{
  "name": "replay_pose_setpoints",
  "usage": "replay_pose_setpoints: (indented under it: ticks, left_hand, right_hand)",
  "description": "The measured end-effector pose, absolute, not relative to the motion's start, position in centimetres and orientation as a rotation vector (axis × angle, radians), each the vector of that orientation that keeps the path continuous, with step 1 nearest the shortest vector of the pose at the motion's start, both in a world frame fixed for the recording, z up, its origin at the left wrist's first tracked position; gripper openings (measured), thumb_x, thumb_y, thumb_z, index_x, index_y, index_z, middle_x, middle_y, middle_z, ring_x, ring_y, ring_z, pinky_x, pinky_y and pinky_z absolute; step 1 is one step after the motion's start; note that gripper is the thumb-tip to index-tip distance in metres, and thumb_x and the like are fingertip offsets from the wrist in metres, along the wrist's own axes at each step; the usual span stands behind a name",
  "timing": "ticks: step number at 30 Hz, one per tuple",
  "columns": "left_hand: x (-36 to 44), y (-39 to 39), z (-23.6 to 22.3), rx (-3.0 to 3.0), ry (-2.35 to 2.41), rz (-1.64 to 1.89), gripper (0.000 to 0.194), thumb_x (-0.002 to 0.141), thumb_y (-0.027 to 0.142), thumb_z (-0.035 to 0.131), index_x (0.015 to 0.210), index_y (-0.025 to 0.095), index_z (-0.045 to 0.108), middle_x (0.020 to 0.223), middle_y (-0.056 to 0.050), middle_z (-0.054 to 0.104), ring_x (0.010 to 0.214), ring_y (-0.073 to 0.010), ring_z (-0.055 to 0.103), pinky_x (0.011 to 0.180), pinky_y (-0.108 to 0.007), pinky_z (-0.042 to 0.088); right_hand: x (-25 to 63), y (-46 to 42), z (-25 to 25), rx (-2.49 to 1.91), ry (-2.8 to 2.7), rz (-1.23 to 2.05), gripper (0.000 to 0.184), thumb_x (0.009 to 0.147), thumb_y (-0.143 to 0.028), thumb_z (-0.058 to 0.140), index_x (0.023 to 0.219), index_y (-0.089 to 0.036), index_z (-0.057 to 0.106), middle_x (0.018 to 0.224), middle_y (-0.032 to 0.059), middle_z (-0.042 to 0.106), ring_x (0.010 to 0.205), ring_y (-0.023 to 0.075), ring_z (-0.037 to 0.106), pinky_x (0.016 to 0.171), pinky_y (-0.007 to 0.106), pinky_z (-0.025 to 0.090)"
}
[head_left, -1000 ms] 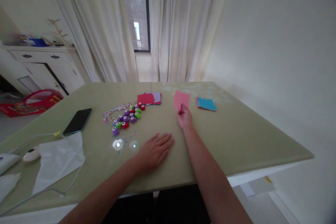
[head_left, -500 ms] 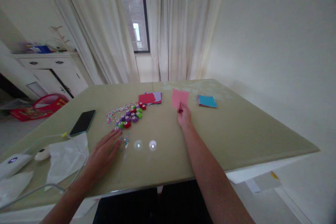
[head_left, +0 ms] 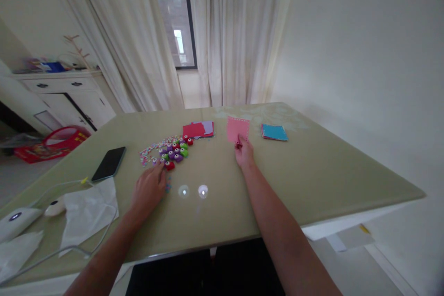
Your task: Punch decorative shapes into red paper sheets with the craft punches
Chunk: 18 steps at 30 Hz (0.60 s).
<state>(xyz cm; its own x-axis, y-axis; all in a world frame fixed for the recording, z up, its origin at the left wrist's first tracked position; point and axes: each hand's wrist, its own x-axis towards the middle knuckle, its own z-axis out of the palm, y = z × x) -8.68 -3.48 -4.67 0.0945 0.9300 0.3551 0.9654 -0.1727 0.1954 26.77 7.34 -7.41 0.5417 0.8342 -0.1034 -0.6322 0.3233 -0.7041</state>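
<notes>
Small round craft punches point(head_left: 177, 151) in purple, green and red, each with a pale button, lie grouped left of centre. My left hand point(head_left: 150, 188) rests at the near edge of this group, fingers bent and touching the closest punches, with nothing seen gripped. Its fingertips partly hide the punches beneath. Further right, my right hand point(head_left: 244, 151) pinches the lower edge of a pink paper square point(head_left: 237, 129), raised upright, with small holes along its edges. The dark red detail at the fingers is too small to tell.
Paper confetti point(head_left: 147, 152) is scattered beside the punches. Red and lilac papers point(head_left: 194, 130) and a blue-topped paper stack point(head_left: 274, 132) lie farther back. A phone point(head_left: 109, 163), a white tissue point(head_left: 90, 206) and a cable point(head_left: 100, 240) occupy the table's left side.
My left hand has moved forward and slightly right, its fingers now more bent. A few near punches have shifted away from me. My right hand keeps the pink paper in place.
</notes>
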Motion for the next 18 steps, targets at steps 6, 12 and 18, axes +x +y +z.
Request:
replay_pose_setpoints:
  ticks: [6, 12, 18]
  left_hand:
    - [-9.0, -3.0, -5.3, -2.364, -1.748, -0.729, 0.043, 0.103, 0.027, 0.04, 0.128, 0.017, 0.073, 0.134, -0.013, 0.076, 0.124, -0.0308, 0.07, 0.113, -0.046, 0.052]
    - [-8.8, -1.8, -5.8, -2.372, -1.751, -0.689, 0.046, 0.102, 0.025, 0.039, 0.135, 0.014, 0.069, 0.138, -0.018, 0.07, 0.127, -0.0324, 0.066, 0.115, -0.048, 0.05]
    - [-9.1, 0.2, -4.4, -2.418, -1.732, -0.635, 0.045, 0.098, 0.022, 0.045, 0.136, 0.018, 0.068, 0.138, -0.019, 0.067, 0.132, -0.0372, 0.06, 0.117, -0.055, 0.044]
  right_hand:
    - [26.7, 7.5, -7.5, -0.78, -0.306, 0.991, 0.019, 0.075, -0.02, 0.084, 0.082, -0.023, 0.067, 0.075, -0.0033, 0.069, 0.063, 0.012, 0.059, 0.055, 0.023, 0.045]
    - [26.6, 7.1, -7.1, -0.777, -0.295, 1.0, 0.018, 0.075, -0.018, 0.081, 0.081, -0.023, 0.066, 0.074, -0.004, 0.068, 0.062, 0.0119, 0.058, 0.056, 0.023, 0.045]
    - [26.4, 6.9, -6.8, -0.786, -0.309, 0.992, 0.019, 0.073, -0.019, 0.083, 0.079, -0.024, 0.066, 0.075, -0.0031, 0.069, 0.066, 0.0134, 0.061, 0.057, 0.024, 0.046]
